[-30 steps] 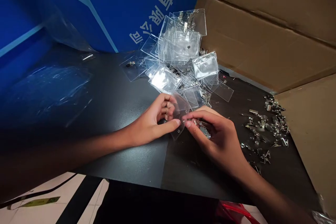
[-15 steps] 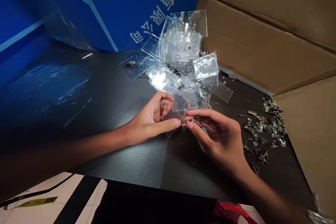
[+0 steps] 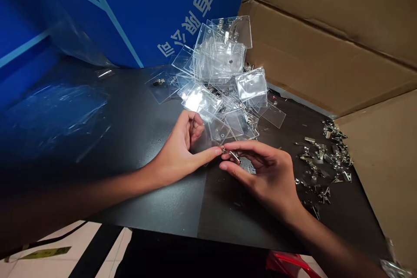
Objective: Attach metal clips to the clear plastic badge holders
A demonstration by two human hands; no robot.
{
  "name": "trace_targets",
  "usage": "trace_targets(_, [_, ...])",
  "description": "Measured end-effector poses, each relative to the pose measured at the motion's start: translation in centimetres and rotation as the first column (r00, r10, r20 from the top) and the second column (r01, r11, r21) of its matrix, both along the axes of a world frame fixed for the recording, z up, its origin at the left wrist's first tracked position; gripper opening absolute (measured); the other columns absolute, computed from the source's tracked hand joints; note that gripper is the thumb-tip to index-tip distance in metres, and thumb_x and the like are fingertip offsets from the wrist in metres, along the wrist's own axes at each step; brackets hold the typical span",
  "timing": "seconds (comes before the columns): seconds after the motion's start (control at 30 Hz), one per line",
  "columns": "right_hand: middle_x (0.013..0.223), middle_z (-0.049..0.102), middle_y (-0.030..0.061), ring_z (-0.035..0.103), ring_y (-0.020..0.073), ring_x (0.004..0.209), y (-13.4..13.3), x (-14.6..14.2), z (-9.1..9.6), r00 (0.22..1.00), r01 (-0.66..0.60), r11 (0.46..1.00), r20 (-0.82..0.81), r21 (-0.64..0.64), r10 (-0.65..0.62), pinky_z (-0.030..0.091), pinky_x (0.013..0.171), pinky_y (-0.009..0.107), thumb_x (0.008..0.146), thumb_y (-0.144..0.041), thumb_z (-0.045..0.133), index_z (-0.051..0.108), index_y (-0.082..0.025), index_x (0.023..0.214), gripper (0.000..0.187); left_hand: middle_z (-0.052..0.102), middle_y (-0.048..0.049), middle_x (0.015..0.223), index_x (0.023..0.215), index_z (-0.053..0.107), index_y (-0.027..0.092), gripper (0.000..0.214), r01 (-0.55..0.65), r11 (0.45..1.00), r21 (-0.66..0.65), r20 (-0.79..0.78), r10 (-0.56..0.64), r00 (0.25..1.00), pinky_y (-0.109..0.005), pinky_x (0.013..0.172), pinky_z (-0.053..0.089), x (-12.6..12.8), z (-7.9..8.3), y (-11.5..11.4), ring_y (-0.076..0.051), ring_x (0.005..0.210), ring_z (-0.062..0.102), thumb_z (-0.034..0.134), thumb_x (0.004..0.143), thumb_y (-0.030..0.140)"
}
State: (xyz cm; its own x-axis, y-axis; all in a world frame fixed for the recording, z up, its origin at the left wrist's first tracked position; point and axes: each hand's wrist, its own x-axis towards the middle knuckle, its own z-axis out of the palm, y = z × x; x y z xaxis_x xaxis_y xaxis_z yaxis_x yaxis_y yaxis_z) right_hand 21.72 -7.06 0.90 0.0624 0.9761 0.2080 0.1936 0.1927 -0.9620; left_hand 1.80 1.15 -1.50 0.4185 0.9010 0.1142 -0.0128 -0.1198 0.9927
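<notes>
My left hand [image 3: 182, 150] pinches a clear plastic badge holder [image 3: 206, 139], mostly hidden behind the thumb and fingers. At the thumb tip is a metal badge clip [image 3: 233, 156] with a small round snap end. My right hand [image 3: 263, 167] is around the clip, its forefinger touching the snap end and its thumb apart below. A shiny, partly hidden piece [image 3: 249, 165] shows behind the right palm; I cannot tell what it is. Just beyond my hands lies a heap of clear badge holders [image 3: 220, 58], several with metal clips among them.
Loose metal clips [image 3: 339, 156] lie scattered on the right of the dark table [image 3: 156, 208]. Cardboard [image 3: 293, 47] walls the right side and a blue panel [image 3: 130, 8] the back. Clear plastic film [image 3: 61, 108] lies at left. A red object [image 3: 286, 265] is below the front edge.
My right thumb has moved down off the snap end, opening a gap to the forefinger and exposing more of the clip. The whole view has shifted slightly.
</notes>
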Motion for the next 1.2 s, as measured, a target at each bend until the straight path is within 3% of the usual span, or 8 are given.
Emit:
trace_targets(0.27, [0.089, 0.084, 0.0009, 0.077, 0.0161, 0.081, 0.1, 0.1, -0.3, 0.993, -0.018, 0.998, 0.121, 0.055, 0.011, 0.06, 0.078, 0.029, 0.095, -0.019, 0.08, 0.082, -0.024, 0.094, 0.006, 0.042, 0.0039, 0.097, 0.11, 0.046, 0.027, 0.053, 0.002, 1.0, -0.005, -0.05, -0.002, 0.999, -0.036, 0.08, 0.037, -0.2, 0.1, -0.8, -0.018, 0.088, 0.042, 0.09, 0.083, 0.031])
trace_targets(0.5, [0.079, 0.071, 0.0008, 0.066, 0.017, 0.076, 0.4, -0.2, -0.5, 0.999, -0.052, 0.993, 0.005, -0.102, 0.053, 0.054, 0.073, 0.029, 0.09, -0.029, 0.08, 0.061, -0.024, 0.079, 0.022, 0.046, 0.0042, 0.092, 0.115, 0.054, 0.024, 0.052, 0.15, 0.982, -0.117, -0.018, -0.153, 0.988, -0.035, 0.08, 0.038, -0.8, 0.1, 0.4, -0.017, 0.086, 0.043, 0.091, 0.083, 0.038])
trace_targets(0.6, [0.075, 0.065, -0.0009, 0.061, 0.0155, 0.071, 0.5, -0.2, -0.4, 0.997, -0.073, 0.988, -0.031, -0.137, 0.07, 0.051, 0.069, 0.028, 0.088, -0.03, 0.08, 0.054, -0.025, 0.076, 0.029, 0.051, 0.0043, 0.082, 0.095, 0.059, 0.02, 0.042, 0.242, 0.947, -0.212, 0.011, -0.245, 0.969, -0.031, 0.073, 0.035, -1.3, 0.3, 1.4, -0.014, 0.078, 0.042, 0.09, 0.086, 0.046])
trace_targets(0.7, [0.072, 0.065, -0.001, 0.06, 0.0155, 0.069, 0.7, -0.1, -0.3, 0.994, -0.105, 0.982, -0.047, -0.16, 0.099, 0.051, 0.067, 0.028, 0.086, -0.029, 0.08, 0.051, -0.026, 0.074, 0.031, 0.06, 0.0031, 0.08, 0.088, 0.063, 0.018, 0.042, 0.375, 0.868, -0.324, 0.061, -0.377, 0.924, -0.028, 0.07, 0.035, -1.8, 0.6, 2.1, -0.011, 0.073, 0.048, 0.092, 0.088, 0.048])
trace_targets(0.8, [0.079, 0.074, 0.0029, 0.068, 0.0183, 0.076, 1.1, 0.1, -0.4, 0.988, -0.152, 0.969, -0.032, -0.196, 0.149, 0.056, 0.074, 0.032, 0.088, -0.032, 0.08, 0.058, -0.025, 0.079, 0.024, 0.073, -0.0008, 0.088, 0.091, 0.068, 0.017, 0.039, 0.473, 0.804, -0.36, 0.113, -0.465, 0.878, -0.027, 0.077, 0.047, -2.1, 0.8, 2.3, -0.012, 0.08, 0.064, 0.094, 0.089, 0.046])
trace_targets(0.9, [0.097, 0.082, 0.0079, 0.078, 0.0231, 0.092, 1.7, 0.3, -1.1, 0.989, -0.139, 0.967, 0.012, -0.215, 0.145, 0.061, 0.09, 0.039, 0.089, -0.036, 0.081, 0.071, -0.022, 0.099, 0.019, 0.082, -0.0049, 0.094, 0.089, 0.068, 0.018, 0.038, 0.5, 0.794, -0.345, 0.156, -0.477, 0.865, -0.03, 0.085, 0.059, -2.3, 1.4, 2.5, -0.016, 0.087, 0.075, 0.093, 0.092, 0.046])
trace_targets(1.03, [0.121, 0.082, 0.0138, 0.08, 0.0255, 0.101, 2.1, 0.7, -2.3, 0.999, 0.015, 0.976, 0.046, -0.215, -0.005, 0.064, 0.097, 0.043, 0.086, -0.044, 0.085, 0.071, -0.022, 0.124, 0.047, 0.088, -0.0105, 0.106, 0.085, 0.067, 0.018, 0.037, 0.34, 0.858, -0.386, 0.141, -0.309, 0.94, -0.034, 0.091, 0.067, -3.3, 3.7, 4.1, -0.021, 0.097, 0.083, 0.095, 0.09, 0.041])
trace_targets(1.2, [0.11, 0.083, 0.0131, 0.08, 0.0255, 0.098, 2.0, 0.8, -2.8, 0.998, 0.065, 0.973, 0.039, -0.22, -0.058, 0.066, 0.091, 0.041, 0.091, -0.053, 0.082, 0.074, -0.021, 0.122, 0.045, 0.088, -0.0156, 0.109, 0.08, 0.064, 0.017, 0.029, -0.106, 0.938, -0.33, 0.072, 0.137, 0.988, -0.046, 0.105, 0.067, -4.8, 8.2, 9.7, -0.028, 0.108, 0.084, 0.094, 0.081, 0.017])
